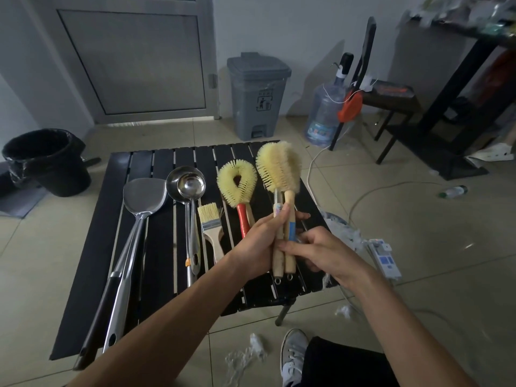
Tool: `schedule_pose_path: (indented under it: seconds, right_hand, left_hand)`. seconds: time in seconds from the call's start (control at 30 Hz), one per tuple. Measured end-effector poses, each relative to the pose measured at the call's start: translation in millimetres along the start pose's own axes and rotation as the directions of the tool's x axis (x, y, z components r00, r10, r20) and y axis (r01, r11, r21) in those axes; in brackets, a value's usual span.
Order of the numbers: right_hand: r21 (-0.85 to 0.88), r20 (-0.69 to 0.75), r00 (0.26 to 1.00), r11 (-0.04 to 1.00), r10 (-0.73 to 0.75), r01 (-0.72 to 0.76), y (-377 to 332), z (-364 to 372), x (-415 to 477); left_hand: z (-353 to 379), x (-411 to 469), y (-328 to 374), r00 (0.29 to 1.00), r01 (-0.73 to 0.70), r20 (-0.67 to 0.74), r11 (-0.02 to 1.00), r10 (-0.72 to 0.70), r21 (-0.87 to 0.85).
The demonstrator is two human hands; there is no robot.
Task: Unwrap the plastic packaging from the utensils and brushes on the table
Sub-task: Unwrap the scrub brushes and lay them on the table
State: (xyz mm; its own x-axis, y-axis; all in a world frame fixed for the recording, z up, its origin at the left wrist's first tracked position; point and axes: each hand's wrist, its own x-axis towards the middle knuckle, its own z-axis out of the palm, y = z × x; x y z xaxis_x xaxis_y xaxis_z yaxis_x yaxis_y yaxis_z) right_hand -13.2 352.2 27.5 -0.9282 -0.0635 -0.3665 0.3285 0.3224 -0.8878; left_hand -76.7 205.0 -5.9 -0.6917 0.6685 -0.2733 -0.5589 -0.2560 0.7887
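above the black slatted table (162,247), the left hand (259,247) grips two yellow brushes (279,169); the right hand (326,252) pinches them lower down.

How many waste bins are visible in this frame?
2. A black round lined bin stands on the floor left of the table; a grey plastic pedal bin stands against the back wall.

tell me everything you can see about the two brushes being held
The two brushes are held side by side, heads up, above the right side of the black slatted table. Both have pale yellow bristles, light wooden handles and small metal rings at the bottom ends. One handle bears a blue band, the other a pale label. The left hand grips both handles; the right hand pinches them near the blue band.
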Motion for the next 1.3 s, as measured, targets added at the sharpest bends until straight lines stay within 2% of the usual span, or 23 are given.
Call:
schedule_pose_path:
  seconds: [0.13,0.23,0.3,0.33,0.4,0.43,0.5,0.6,0.67,0.83,0.9,0.97,1.0,1.07,1.17,1.23,1.3]
  right_hand:
    - [-0.025,-0.137,0.989,0.998,-0.056,0.053,1.2,9.6,5.0]
    - [-0.086,-0.209,0.977,0.996,-0.042,0.025,4.9,13.3,8.9]
    - [-0.158,-0.248,0.969,0.987,-0.016,-0.024,8.6,13.0,12.5]
    - [-0.209,-0.282,0.96,0.976,-0.004,-0.058,10.7,11.8,15.4]
    - [-0.309,-0.351,0.936,0.944,0.004,-0.12,15.2,7.6,22.6]
    - [-0.357,-0.368,0.93,0.923,0.003,-0.144,17.3,4.9,27.3]
    - [-0.427,-0.365,0.931,0.887,0.008,-0.176,19.9,0.0,37.7]
    - [-0.483,-0.378,0.925,0.845,0.037,-0.231,22.5,-4.8,49.7]
    - [-0.503,-0.399,0.916,0.824,0.044,-0.259,23.9,-6.8,53.0]
    - [-0.443,-0.361,0.932,0.873,0.036,-0.206,27.5,-10.3,52.6]
    - [-0.435,-0.345,0.938,0.883,0.018,-0.177,27.9,-10.0,51.0]
    - [-0.419,-0.351,0.936,0.893,0.01,-0.167,28.3,-9.9,49.7]
    - [-0.409,-0.355,0.935,0.897,0.013,-0.168,28.3,-10.0,48.9]
    - [-0.409,-0.355,0.935,0.896,0.016,-0.171,28.0,-9.2,48.4]
    - [-0.415,-0.358,0.934,0.893,0.018,-0.176,28.2,-8.4,49.3]
    - [-0.411,-0.353,0.935,0.896,0.016,-0.171,27.8,-7.7,49.1]
    - [-0.418,-0.347,0.938,0.895,0.002,-0.156,27.4,-7.4,48.2]
  left_hand:
    - [-3.9,1.0,-0.7,0.999,-0.003,-0.045,1.0,0.003,0.004]
    - [-6.3,1.2,0.3,0.993,0.088,-0.084,0.996,-0.086,0.012]
    - [-9.9,0.3,-0.4,0.98,0.176,-0.117,0.972,-0.159,0.154]
    - [-13.6,3.3,-3.5,0.972,0.215,-0.128,0.963,-0.195,0.162]
    - [-18.9,6.2,-9.2,0.975,0.173,-0.188,0.939,-0.12,0.298]
    - [-17.2,4.9,-11.2,0.985,0.14,-0.149,0.908,-0.087,0.394]
    - [-13.2,5.7,-12.7,0.983,0.149,-0.163,0.897,-0.088,0.416]
    - [-12.5,8.6,-19.3,0.988,0.103,-0.153,0.837,-0.023,0.537]
    - [-9.3,7.3,-19.2,0.99,0.107,-0.134,0.816,-0.036,0.569]
    - [-4.9,4.3,-14.5,0.99,0.09,-0.14,0.742,0.005,0.664]
    - [-6.2,1.9,-13.6,0.969,0.044,-0.188,0.636,0.161,0.77]
    - [-11.2,-1.6,-8.0,0.881,0.013,-0.189,0.375,0.434,0.927]
    - [-14.3,-3.8,-2.8,0.833,0.051,-0.176,0.243,0.525,0.969]
    - [-24.9,-6.4,7.9,0.786,0.199,-0.215,0.092,0.58,0.976]
    - [-36.9,-8.7,16.9,0.815,0.393,-0.335,-0.027,0.473,0.919]
    - [-40.8,-7.2,13.9,0.855,0.362,-0.31,-0.051,0.416,0.931]
    - [-38.9,-5.3,11.7,0.88,0.283,-0.265,0.014,0.393,0.959]
